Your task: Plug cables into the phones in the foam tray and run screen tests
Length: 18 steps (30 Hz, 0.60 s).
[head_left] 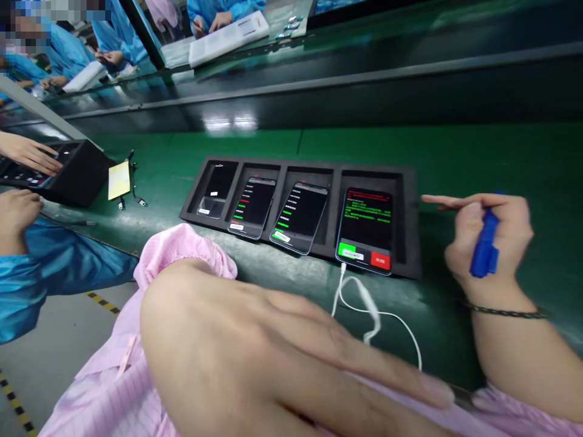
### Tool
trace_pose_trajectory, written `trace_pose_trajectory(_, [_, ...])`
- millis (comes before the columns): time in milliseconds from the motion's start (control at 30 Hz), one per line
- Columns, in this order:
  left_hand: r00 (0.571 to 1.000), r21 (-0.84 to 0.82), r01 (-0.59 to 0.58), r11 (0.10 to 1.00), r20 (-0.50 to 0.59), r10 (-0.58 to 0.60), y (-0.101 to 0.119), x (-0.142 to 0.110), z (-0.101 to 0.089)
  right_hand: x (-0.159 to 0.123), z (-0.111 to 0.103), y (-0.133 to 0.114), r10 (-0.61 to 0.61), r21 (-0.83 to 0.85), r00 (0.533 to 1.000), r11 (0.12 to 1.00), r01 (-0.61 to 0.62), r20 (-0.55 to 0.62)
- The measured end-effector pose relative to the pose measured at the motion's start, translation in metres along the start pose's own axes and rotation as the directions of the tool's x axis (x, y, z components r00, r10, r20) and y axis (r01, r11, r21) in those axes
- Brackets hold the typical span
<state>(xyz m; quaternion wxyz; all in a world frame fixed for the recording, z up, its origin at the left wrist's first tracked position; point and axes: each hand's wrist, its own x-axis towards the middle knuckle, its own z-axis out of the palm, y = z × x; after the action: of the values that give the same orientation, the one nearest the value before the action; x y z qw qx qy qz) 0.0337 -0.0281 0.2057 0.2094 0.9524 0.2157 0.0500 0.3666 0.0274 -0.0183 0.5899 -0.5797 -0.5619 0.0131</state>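
My left hand (246, 346) is raised close to the camera, its fingers stretched out and blurred, with nothing visible in it. My right hand (494, 243) grips a blue capped marker (485, 246) while its index finger points at the right end of a black foam tray (412, 243). Several smartphones rest in the tray's compartments. The rightmost phone (365, 227) shows green text with a green and a red button, and a white cable (396, 317) is plugged into its lower edge. Lists glow on two tilted phones (299, 215) (252, 206); the leftmost phone (221, 188) has a mostly dark screen.
At left, a co-worker's hand (31, 155) reaches into a black box (86, 167). Beside it lie a yellow note (119, 180) and short cables (138, 197). Across the green bench (478, 158), people in blue smocks work behind a raised ledge (364, 82).
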Motion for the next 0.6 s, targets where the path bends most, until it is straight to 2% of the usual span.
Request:
trace_pose_trajectory(67, [0.994,-0.054,-0.105,0.993,0.030,0.107,-0.001,-0.007,0.002,0.004,0.000,0.010,0.042,0.009,0.998,0.999,-0.041,-0.045])
trace_pose_trajectory(133, [0.981,-0.106,-0.196,0.975,-0.006,0.196,-0.004,-0.013,0.004,0.007,0.001,0.016,0.078,0.017,0.995,0.997,-0.077,-0.067])
trace_pose_trajectory(267, [0.978,-0.110,-0.205,0.973,-0.060,0.199,-0.011,-0.022,0.001,0.008,0.000,0.018,0.100,0.005,0.992,0.995,-0.099,-0.071])
trace_pose_trajectory(400, [0.969,-0.118,-0.245,0.962,0.000,0.247,-0.018,-0.021,-0.011,0.007,-0.001,0.016,0.106,-0.014,0.993,0.994,-0.106,-0.054])
trace_pose_trajectory(533, [0.939,-0.179,-0.311,0.933,0.093,0.331,-0.028,-0.009,-0.020,0.006,-0.001,0.012,0.115,-0.010,0.993,0.993,-0.115,-0.026])
trace_pose_trajectory(600, [0.929,-0.217,-0.338,0.916,0.075,0.361,-0.032,-0.002,-0.021,0.005,-0.001,0.006,0.106,-0.012,0.994,0.994,-0.106,-0.015])
